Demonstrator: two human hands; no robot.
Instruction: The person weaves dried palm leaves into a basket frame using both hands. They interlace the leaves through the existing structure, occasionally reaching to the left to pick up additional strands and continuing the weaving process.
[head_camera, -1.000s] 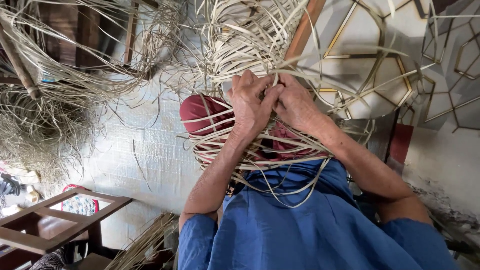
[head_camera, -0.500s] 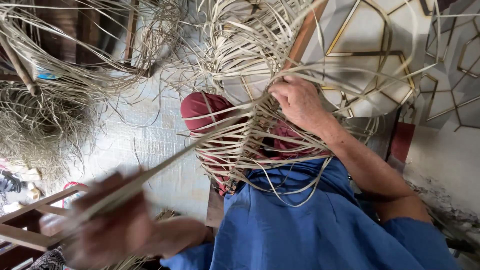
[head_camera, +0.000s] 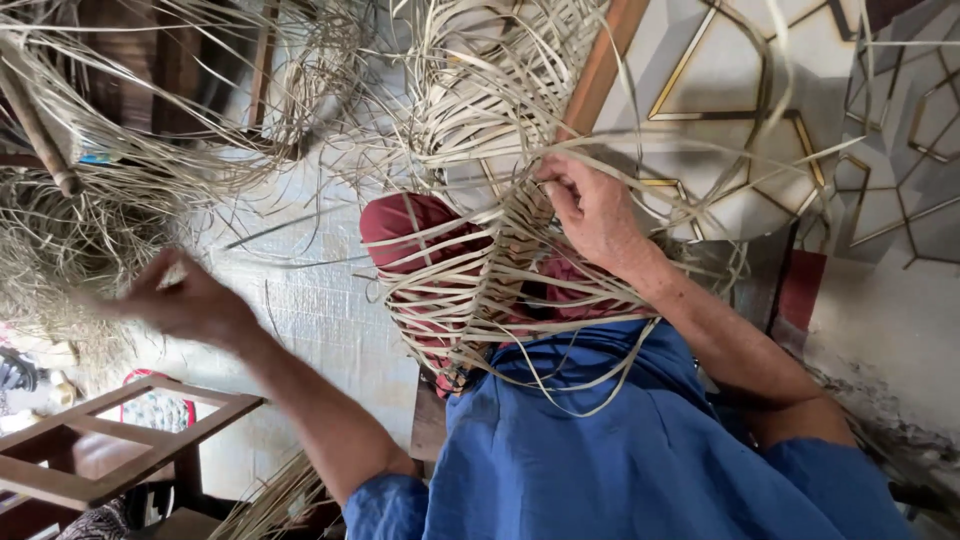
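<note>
Cane strips (head_camera: 470, 90) fan out around your half-woven basket (head_camera: 480, 270); your right hand (head_camera: 592, 212) pinches its weave, your blurred left hand (head_camera: 190, 300) curls near one wooden frame (head_camera: 110, 450).

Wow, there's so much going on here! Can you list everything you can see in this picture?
half-woven basket: one, pale straw strips, centre, resting over the knees
loose cane strips: many, pale tan, tangled heaps at upper left
red trousers: one pair, dark red, under the basket
blue garment: one, blue, bottom centre
wooden frame: one, brown, bottom left
wooden stick: one, brown, far left among the strips
patterned wall panel: one, grey-white with gold lines, upper right
floor: pale grey, left of centre
left hand: blurred, out to the left, seems to pinch a strip end
right hand: on the basket's weave, fingers curled among the strips
</note>
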